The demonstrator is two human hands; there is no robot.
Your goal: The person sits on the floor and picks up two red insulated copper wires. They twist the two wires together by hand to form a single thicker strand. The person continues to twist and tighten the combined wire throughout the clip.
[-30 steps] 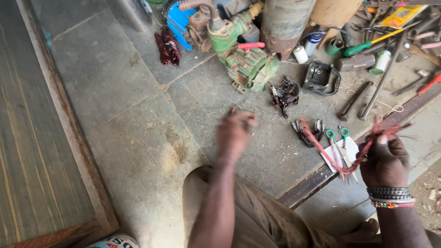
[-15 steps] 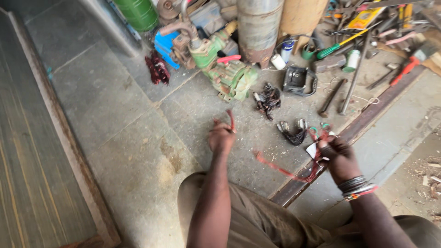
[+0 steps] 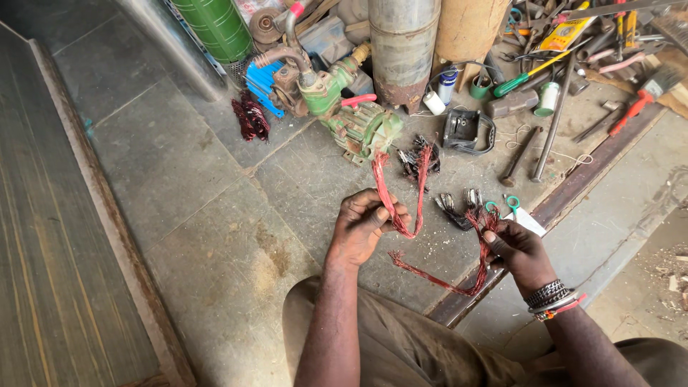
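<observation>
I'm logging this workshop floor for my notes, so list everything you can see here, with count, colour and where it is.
copper wire bundle: one, reddish, looped between both hands
pump motor: one, green, floor at top centre
wire coil: one, dark red, floor left of the motor
gas cylinder: one, green, top left
metal cylinder: one, grey with a rusty base, top centre
black casing: one, black, right of the motor
scissors: one, green handles, by the right hand
screwdriver: one, green and yellow, upper right
hand tools: many, mixed, too cluttered to count, top right
wooden board: one, dark, left edge
left hand: pinching the wire
right hand: gripping the wire's other end, beaded bracelets at the wrist
</observation>
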